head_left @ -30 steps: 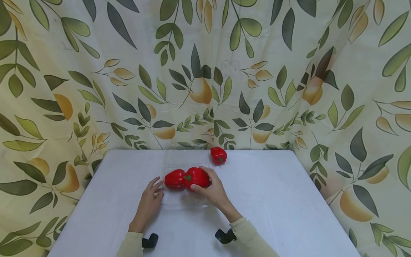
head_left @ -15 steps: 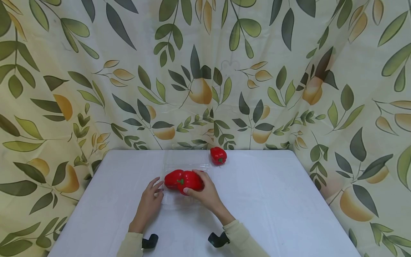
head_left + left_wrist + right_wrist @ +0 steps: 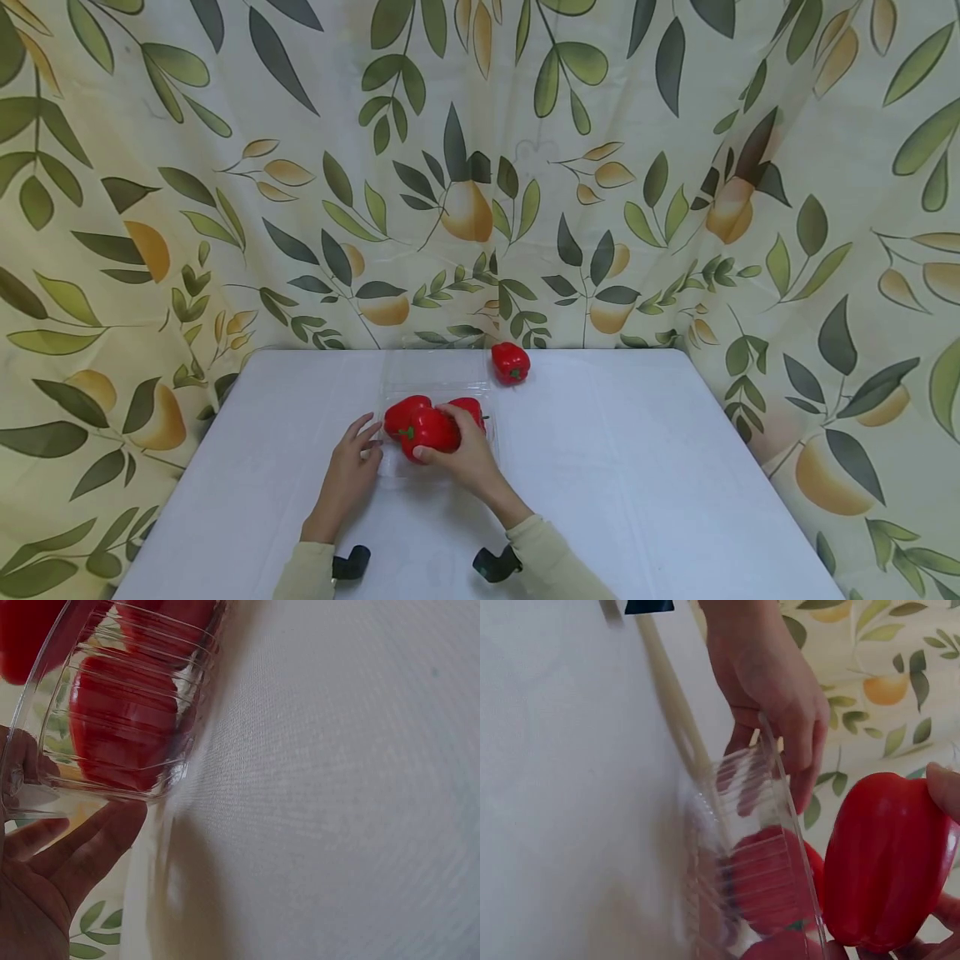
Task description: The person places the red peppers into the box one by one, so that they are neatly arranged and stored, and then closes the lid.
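My right hand point(image 3: 468, 457) grips a red bell pepper point(image 3: 432, 429) with a green stem, holding it above a clear plastic container point(image 3: 441, 477). In the right wrist view, this held bell pepper point(image 3: 889, 859) is level with the container's rim, with fingers and thumb on either side of it. Two other red bell peppers lie inside, one at the left point(image 3: 403, 414) and one at the right point(image 3: 468, 407), partly hidden by my hand. My left hand point(image 3: 352, 458) rests its extended fingers at the container's left end, and in the left wrist view the fingertips touch the ribbed wall point(image 3: 124, 776).
Another red bell pepper point(image 3: 511, 363) lies on the white-covered table point(image 3: 637, 467), right of the container's raised, open lid point(image 3: 435, 367). A leaf-and-fruit patterned curtain point(image 3: 480, 167) hangs behind the table. Black wrist devices point(image 3: 497, 565) show by both sleeves.
My right hand has moved left and towards me with its bell pepper, uncovering the one at the container's right. The left hand has stayed in place.
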Tool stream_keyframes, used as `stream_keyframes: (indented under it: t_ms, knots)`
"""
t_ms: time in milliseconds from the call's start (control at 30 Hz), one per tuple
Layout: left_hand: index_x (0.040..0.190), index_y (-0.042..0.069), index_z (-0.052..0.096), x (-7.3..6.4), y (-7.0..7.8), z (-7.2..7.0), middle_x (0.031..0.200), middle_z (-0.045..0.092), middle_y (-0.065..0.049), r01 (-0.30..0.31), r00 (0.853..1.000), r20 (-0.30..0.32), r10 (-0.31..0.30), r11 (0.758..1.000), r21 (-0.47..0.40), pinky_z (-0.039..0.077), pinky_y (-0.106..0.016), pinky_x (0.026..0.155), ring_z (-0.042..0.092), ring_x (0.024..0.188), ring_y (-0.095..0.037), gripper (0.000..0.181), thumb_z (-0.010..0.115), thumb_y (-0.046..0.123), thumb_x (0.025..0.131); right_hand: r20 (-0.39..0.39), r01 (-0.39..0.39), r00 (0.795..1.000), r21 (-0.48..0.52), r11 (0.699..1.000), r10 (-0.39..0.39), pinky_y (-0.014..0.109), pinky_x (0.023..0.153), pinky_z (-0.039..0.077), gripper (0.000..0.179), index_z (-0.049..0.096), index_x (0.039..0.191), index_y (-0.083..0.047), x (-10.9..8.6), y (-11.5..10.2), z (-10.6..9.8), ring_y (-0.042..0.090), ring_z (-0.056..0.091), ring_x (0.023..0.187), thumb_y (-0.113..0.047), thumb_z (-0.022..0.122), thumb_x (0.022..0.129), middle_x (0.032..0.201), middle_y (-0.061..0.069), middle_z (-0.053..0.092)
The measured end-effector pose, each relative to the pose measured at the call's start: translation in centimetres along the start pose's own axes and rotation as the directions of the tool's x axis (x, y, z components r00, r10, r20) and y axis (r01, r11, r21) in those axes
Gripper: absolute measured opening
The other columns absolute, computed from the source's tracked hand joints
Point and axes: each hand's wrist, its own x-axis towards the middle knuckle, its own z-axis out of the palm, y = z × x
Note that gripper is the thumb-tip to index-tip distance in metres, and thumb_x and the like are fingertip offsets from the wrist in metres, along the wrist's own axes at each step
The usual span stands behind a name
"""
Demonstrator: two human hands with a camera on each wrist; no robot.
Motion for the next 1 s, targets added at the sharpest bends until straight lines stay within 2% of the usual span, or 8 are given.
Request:
stream_keyframes:
  t_ms: [300, 633, 1000]
  knots:
    - [0.137, 0.007, 0.057, 0.0, -0.3, 0.2, 0.153, 0.043, -0.009, 0.008, 1.0, 0.006, -0.008, 1.0, -0.011, 0.058, -0.041, 0.091, 0.068, 0.112, -0.028, 0.044, 0.061, 0.013, 0.094, 0.04, -0.027, 0.999, -0.066, 0.997, 0.03, 0.046, 0.092, 0.058, 0.08, 0.044, 0.141, -0.024, 0.1, 0.3, 1.3, 0.027, 0.045, 0.131, -0.034, 0.085, 0.073, 0.142, 0.001, 0.049]
    - [0.137, 0.008, 0.057, 0.1, -0.4, 0.2, 0.153, 0.043, -0.008, 0.008, 1.0, 0.006, -0.008, 1.0, -0.008, 0.058, -0.04, 0.09, 0.068, 0.112, -0.027, 0.044, 0.061, 0.013, 0.094, 0.026, -0.036, 0.999, -0.147, 0.989, 0.04, 0.049, 0.088, 0.059, 0.079, 0.046, 0.14, -0.017, 0.5, 0.5, 2.1, 0.03, 0.048, 0.129, -0.033, 0.084, 0.073, 0.139, 0.007, 0.052]
    - [0.136, 0.007, 0.057, 0.1, -0.4, 0.1, 0.152, 0.044, -0.009, -0.014, 1.0, 0.005, 0.014, 1.0, 0.008, 0.057, -0.041, 0.092, 0.068, 0.111, -0.027, 0.043, 0.06, 0.013, 0.094, 0.014, -0.054, 0.998, -0.227, 0.972, 0.059, 0.046, 0.087, 0.06, 0.082, 0.046, 0.14, -0.019, 0.5, 0.2, 2.7, 0.028, 0.051, 0.127, -0.033, 0.087, 0.07, 0.137, 0.005, 0.053]
